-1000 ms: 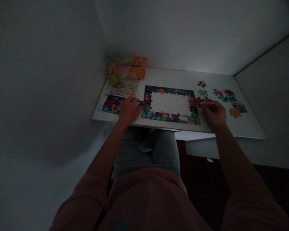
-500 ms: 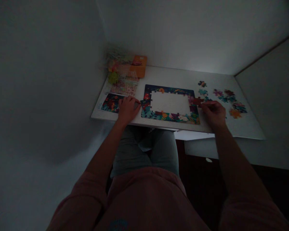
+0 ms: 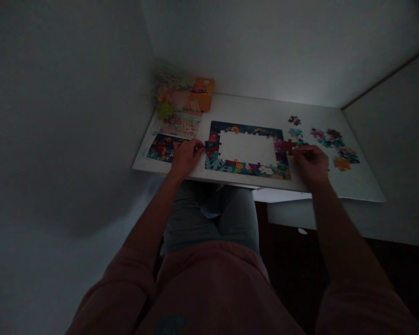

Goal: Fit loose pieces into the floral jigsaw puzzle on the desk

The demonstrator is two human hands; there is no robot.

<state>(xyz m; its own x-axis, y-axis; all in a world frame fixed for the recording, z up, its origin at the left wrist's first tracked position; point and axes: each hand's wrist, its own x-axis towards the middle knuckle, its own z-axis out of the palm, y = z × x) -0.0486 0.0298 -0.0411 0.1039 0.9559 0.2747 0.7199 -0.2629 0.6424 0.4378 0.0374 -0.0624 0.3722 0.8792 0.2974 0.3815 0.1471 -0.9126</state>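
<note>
A jigsaw puzzle point(image 3: 247, 167) lies on the white table point(image 3: 251, 109), its coloured border assembled around a bare white middle. My left hand point(image 3: 185, 156) rests at the puzzle's left edge, fingers pinched on a dark puzzle piece point(image 3: 209, 145). My right hand point(image 3: 310, 160) sits at the puzzle's right edge, fingers closed on a dark red piece point(image 3: 287, 146) that touches the border. Several loose pieces point(image 3: 330, 139) lie to the right of that hand.
A printed picture card point(image 3: 160, 148) lies left of my left hand. Behind it are clear bags of coloured items point(image 3: 178, 116) and an orange box point(image 3: 203, 90). Walls close in on the left, back and right. My knees are under the table's front edge.
The view has shifted slightly. My left hand has edged toward the puzzle's left border with its piece; my right hand has stayed at the right border.
</note>
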